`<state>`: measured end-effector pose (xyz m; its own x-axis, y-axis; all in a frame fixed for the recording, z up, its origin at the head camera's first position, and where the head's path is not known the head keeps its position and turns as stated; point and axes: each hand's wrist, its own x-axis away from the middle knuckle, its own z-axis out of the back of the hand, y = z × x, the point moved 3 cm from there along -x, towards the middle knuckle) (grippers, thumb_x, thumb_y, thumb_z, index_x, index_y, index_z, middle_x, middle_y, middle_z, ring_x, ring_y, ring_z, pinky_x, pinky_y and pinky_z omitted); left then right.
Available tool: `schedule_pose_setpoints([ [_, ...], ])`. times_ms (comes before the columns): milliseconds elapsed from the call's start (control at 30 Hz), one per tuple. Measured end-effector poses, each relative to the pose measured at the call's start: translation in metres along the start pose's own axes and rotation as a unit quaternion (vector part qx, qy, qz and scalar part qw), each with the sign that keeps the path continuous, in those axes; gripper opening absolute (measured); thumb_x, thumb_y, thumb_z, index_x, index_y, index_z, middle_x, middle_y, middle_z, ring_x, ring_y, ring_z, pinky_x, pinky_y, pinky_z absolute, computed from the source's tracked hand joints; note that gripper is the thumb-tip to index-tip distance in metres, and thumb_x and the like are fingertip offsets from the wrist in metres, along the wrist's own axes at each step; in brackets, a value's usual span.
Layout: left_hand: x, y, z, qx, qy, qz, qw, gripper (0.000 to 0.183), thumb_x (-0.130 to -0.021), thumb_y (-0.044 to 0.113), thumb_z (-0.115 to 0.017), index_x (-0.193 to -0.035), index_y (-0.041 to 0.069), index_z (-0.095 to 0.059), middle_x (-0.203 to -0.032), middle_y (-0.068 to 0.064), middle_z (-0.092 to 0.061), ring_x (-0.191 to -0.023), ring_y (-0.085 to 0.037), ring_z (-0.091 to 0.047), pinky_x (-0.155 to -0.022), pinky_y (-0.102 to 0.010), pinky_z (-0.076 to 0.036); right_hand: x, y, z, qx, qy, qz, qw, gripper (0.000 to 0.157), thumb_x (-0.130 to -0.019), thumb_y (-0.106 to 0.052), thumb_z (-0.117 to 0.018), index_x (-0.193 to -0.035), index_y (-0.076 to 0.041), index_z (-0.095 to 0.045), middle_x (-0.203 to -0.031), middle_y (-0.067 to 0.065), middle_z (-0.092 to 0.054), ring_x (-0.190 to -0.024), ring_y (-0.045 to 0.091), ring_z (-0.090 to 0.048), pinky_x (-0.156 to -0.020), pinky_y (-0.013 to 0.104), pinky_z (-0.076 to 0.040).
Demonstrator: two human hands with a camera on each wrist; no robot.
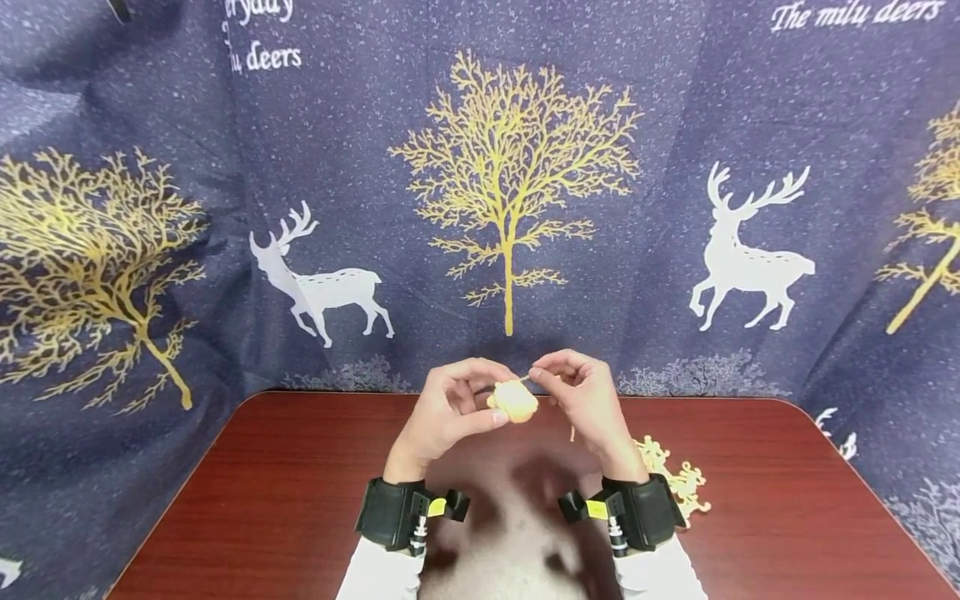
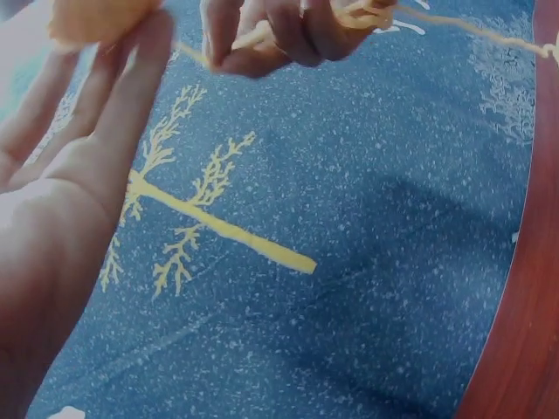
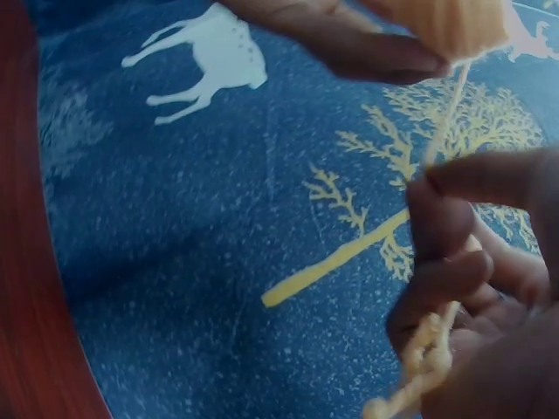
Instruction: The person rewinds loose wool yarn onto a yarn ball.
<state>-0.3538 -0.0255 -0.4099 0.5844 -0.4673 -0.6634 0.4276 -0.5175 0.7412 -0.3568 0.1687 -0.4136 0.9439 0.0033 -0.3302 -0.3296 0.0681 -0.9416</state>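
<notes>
- Step, our read: winding a loose strand onto a ball; a fair share of yarn looks unwound.
- Ball hub for clock: small, rounded, pale-yellow yarn ball, in the air above the dark red wood-look table.
- Left hand, 9 o'clock: holds the ball between thumb and fingers.
- Right hand, 3 o'clock: pinches the thin pale-yellow yarn strand, which runs straight to the ball; kinked yarn trails below its curled fingers.
- Loose, curly pale-yellow yarn heap on the table, 4 o'clock.
- Next move, we reckon: pass the strand round the ball under light tension, drawing slack without snagging the kinks.
- Writing, white on the navy printed cloth backdrop: "The milu deers" between 1 and 2 o'clock; cut-off "eryday" over "u deers" at 11.
- No brand we can read.
</notes>
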Motion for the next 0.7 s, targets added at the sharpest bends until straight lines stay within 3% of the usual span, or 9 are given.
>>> schedule_pose_setpoints([
  [133, -0.001, 0.003, 0.004, 0.015, 0.081, -0.038, 0.9958, 0.034, -0.080, -0.013, -0.071, -0.113, -0.009, -0.064, -0.112, -0.011, -0.069, -0.103, -0.019, -0.066, -0.088, -0.030, -0.058, 0.002, 0.000, -0.007, 0.102, -0.094, 0.031, 0.990, 0.007, -0.088, -0.005, -0.076, -0.093, -0.003, -0.073, -0.072, 0.001, -0.066, -0.058, 0.009, -0.053, -0.052, 0.021, -0.044],
  [200, -0.001, 0.002, 0.006, 0.027, 0.128, -0.043, 0.9905, 0.036, -0.080, -0.016, -0.068, -0.113, -0.002, -0.067, -0.111, -0.010, -0.070, -0.103, -0.019, -0.067, -0.086, -0.029, -0.059, 0.005, -0.001, -0.011, 0.125, -0.129, 0.046, 0.983, 0.005, -0.088, -0.007, -0.076, -0.091, -0.007, -0.073, -0.069, 0.001, -0.062, -0.057, 0.010, -0.052, -0.051, 0.022, -0.043],
  [267, -0.001, 0.001, 0.009, 0.028, 0.181, -0.040, 0.9823, 0.038, -0.079, -0.017, -0.066, -0.112, 0.001, -0.068, -0.109, -0.009, -0.071, -0.101, -0.019, -0.069, -0.084, -0.027, -0.059, 0.007, -0.001, -0.014, 0.130, -0.150, 0.051, 0.979, 0.005, -0.088, -0.010, -0.077, -0.090, -0.009, -0.073, -0.066, 0.001, -0.059, -0.056, 0.010, -0.051, -0.050, 0.022, -0.043],
  [333, -0.001, -0.001, 0.011, 0.015, 0.236, -0.032, 0.9710, 0.036, -0.078, -0.018, -0.066, -0.111, -0.003, -0.067, -0.106, -0.009, -0.071, -0.099, -0.019, -0.069, -0.083, -0.026, -0.059, 0.008, -0.004, -0.016, 0.127, -0.157, 0.056, 0.978, 0.004, -0.089, -0.011, -0.077, -0.090, -0.010, -0.073, -0.066, 0.001, -0.059, -0.056, 0.011, -0.052, -0.050, 0.023, -0.043],
  [433, 0.000, -0.004, 0.014, -0.047, 0.304, -0.006, 0.9513, 0.036, -0.079, -0.018, -0.070, -0.113, -0.009, -0.065, -0.105, -0.007, -0.068, -0.097, -0.017, -0.068, -0.083, -0.025, -0.058, 0.010, -0.007, -0.018, 0.127, -0.158, 0.063, 0.977, 0.004, -0.088, -0.012, -0.077, -0.090, -0.011, -0.073, -0.068, 0.001, -0.060, -0.057, 0.012, -0.053, -0.050, 0.022, -0.043],
  [533, 0.001, -0.008, 0.016, -0.147, 0.333, 0.028, 0.9308, 0.039, -0.078, -0.012, -0.077, -0.116, -0.009, -0.067, -0.105, -0.011, -0.066, -0.096, -0.018, -0.064, -0.082, -0.026, -0.058, 0.011, -0.011, -0.018, 0.128, -0.158, 0.068, 0.977, 0.004, -0.088, -0.012, -0.077, -0.089, -0.013, -0.073, -0.070, 0.000, -0.061, -0.058, 0.012, -0.052, -0.051, 0.022, -0.043],
  [633, 0.002, -0.010, 0.016, -0.244, 0.320, 0.059, 0.9135, 0.037, -0.079, -0.005, -0.082, -0.115, -0.004, -0.070, -0.106, -0.016, -0.064, -0.097, -0.023, -0.062, -0.083, -0.030, -0.060, 0.012, -0.013, -0.018, 0.127, -0.157, 0.070, 0.977, 0.005, -0.089, -0.012, -0.077, -0.090, -0.015, -0.073, -0.071, 0.000, -0.062, -0.058, 0.012, -0.053, -0.051, 0.023, -0.044],
  [700, 0.003, -0.013, 0.015, -0.285, 0.302, 0.074, 0.9069, 0.036, -0.079, -0.002, -0.083, -0.113, -0.005, -0.070, -0.107, -0.018, -0.063, -0.098, -0.027, -0.063, -0.084, -0.032, -0.060, 0.012, -0.015, -0.017, 0.122, -0.154, 0.070, 0.978, 0.005, -0.090, -0.012, -0.077, -0.091, -0.015, -0.073, -0.072, 0.001, -0.063, -0.059, 0.012, -0.053, -0.051, 0.023, -0.045],
])
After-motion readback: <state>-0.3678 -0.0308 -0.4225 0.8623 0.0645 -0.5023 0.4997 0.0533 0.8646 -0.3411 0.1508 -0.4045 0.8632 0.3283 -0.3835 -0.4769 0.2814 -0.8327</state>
